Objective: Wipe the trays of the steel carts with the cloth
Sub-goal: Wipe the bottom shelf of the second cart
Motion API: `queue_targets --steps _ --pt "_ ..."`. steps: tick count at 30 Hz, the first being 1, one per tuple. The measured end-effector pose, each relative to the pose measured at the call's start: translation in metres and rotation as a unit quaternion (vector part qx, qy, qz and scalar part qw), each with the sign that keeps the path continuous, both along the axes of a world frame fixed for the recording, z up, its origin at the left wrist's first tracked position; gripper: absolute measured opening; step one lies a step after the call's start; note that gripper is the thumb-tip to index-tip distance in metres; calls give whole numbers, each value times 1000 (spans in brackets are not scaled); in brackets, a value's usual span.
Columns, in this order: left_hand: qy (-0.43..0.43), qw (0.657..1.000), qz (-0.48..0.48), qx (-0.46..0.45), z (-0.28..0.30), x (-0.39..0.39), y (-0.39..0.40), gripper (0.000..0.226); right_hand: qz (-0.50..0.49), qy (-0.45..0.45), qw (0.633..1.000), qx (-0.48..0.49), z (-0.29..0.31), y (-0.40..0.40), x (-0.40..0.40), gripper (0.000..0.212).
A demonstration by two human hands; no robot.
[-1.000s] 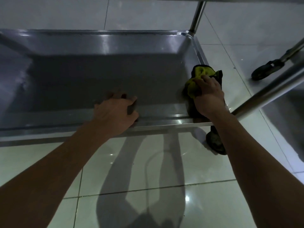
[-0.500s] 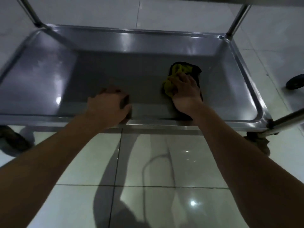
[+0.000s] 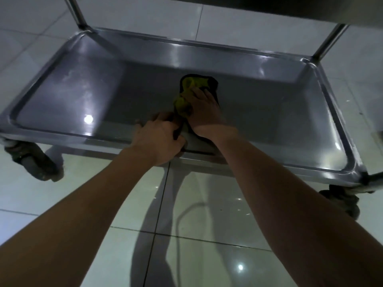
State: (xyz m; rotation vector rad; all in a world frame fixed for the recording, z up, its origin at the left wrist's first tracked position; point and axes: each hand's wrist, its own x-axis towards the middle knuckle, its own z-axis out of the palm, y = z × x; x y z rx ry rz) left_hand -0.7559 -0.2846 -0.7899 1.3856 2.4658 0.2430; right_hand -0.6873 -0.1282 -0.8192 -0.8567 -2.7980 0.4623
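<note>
The right hand (image 3: 204, 109) lies on the yellow-green cloth (image 3: 184, 96) at the centre of the frame, fingers laid over the bunched fabric and pressing it flat onto the floor of the steel tray (image 3: 68, 88). The cloth has a dark edge showing at its far side. Just left of it, the left hand (image 3: 158, 139) grips the tray's near rim, fingers curled over the edge (thumb side toward the cloth). Caster wheels (image 3: 34, 162) show under the tray's near corners at the left and right of the frame, on the glossy tiled floor (image 3: 207, 235).
</note>
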Motion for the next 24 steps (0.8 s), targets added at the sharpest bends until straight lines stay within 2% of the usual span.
queue_targets --steps 6,9,13,16,18,21,24 --pt "21 999 32 -6 9 17 16 33 -36 -5 999 16 -5 37 52 57" --pt "52 999 5 11 11 44 43 27 -60 -7 998 30 -6 62 90 55" --pt "11 999 -9 40 9 81 91 19 -116 4 993 8 -2 102 153 51" --pt "61 998 -18 22 2 87 108 27 -166 16 985 35 6 134 205 43" --pt "103 994 -15 26 1 81 111 32 -190 -21 979 69 11 151 234 41" --pt "119 993 -17 24 1 57 113 40 -260 -18 962 76 17 162 257 44" --pt "125 991 -35 22 -3 38 113 48 -263 -1 960 96 18 161 257 44"
